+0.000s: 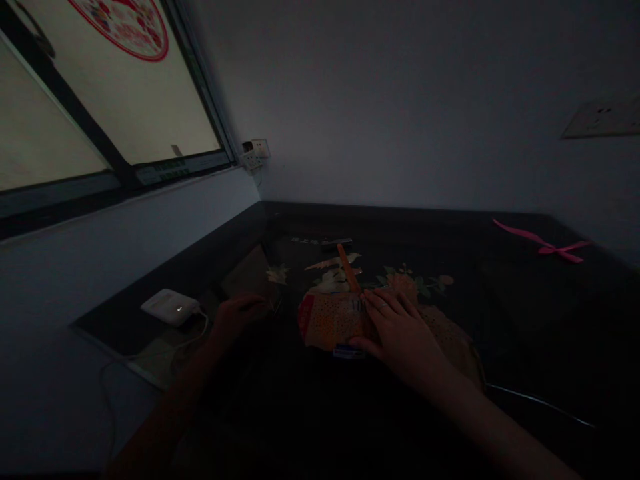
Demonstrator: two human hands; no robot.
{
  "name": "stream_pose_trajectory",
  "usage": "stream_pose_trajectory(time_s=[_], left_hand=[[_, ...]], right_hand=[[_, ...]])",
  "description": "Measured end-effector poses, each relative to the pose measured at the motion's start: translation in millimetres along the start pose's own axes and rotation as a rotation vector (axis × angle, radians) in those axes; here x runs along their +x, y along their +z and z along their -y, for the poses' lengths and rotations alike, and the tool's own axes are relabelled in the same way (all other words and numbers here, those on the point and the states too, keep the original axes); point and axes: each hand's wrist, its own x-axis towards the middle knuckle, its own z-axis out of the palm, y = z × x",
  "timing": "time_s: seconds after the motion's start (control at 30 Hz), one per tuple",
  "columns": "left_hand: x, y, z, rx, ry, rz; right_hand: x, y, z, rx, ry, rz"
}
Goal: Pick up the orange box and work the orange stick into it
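Note:
An orange dotted piece [333, 323] with a red left edge lies on the dark table [280, 400] in front of me. My right hand [393, 327] rests palm down over its right side, fingers extended. An orange stick [347, 267] runs away from my right fingertips. A small blue item [349, 351] shows below my right thumb. My left hand [240, 317] is at the left, its fingers pinched together close to the table top near a small thin shiny item [275, 305]; whatever they hold is too dark to make out.
A white device [171, 307] with a cable sits at the left edge. A pink ribbon [555, 249] lies at the back right. A dark narrow object [337, 244] is behind the stick. Window and walls border the table, which has printed flowers.

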Motion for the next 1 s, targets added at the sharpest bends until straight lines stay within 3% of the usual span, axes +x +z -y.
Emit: stream_pose_trajectory(time_s=[0.3, 0.73, 0.87, 1.0], left_hand=[[-9.9, 17.1, 19.9, 0.041, 0.194, 0.169], [-12.0, 18.3, 4.6, 0.059, 0.238, 0.187], [1.5, 15.5, -20.1, -0.01, 0.228, 0.077], [19.7, 14.5, -80.9, -0.073, 0.261, -0.045]], right_hand=[[-1.4, -1.2, 0.6, 0.018, -0.002, -0.01], [-1.8, 0.4, 0.6, 0.04, 0.003, -0.011], [-1.5, -0.1, -0.2, 0.05, 0.002, -0.001], [-1.3, -0.8, 0.3, 0.046, -0.007, -0.015]])
